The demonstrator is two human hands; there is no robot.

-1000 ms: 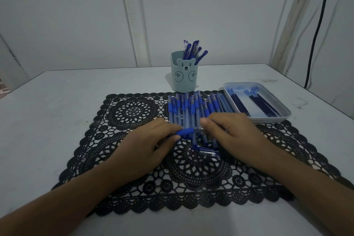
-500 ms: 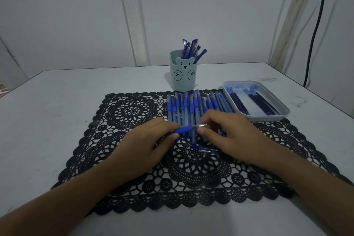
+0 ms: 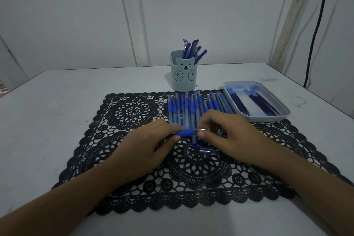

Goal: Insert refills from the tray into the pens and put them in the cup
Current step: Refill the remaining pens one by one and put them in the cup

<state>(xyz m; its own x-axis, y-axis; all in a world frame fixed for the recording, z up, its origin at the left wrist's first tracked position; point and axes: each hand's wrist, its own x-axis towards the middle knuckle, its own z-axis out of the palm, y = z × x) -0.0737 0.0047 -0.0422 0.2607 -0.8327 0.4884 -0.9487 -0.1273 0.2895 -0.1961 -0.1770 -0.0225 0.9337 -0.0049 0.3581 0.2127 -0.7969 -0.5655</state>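
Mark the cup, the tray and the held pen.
cup (image 3: 184,82), head view, front wall under the bear face.
tray (image 3: 268,119), head view, near rim.
pen (image 3: 186,132), head view, blue grip sleeve.

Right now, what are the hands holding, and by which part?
One blue pen: the left hand grips its barrel, the right hand pinches its tip end.
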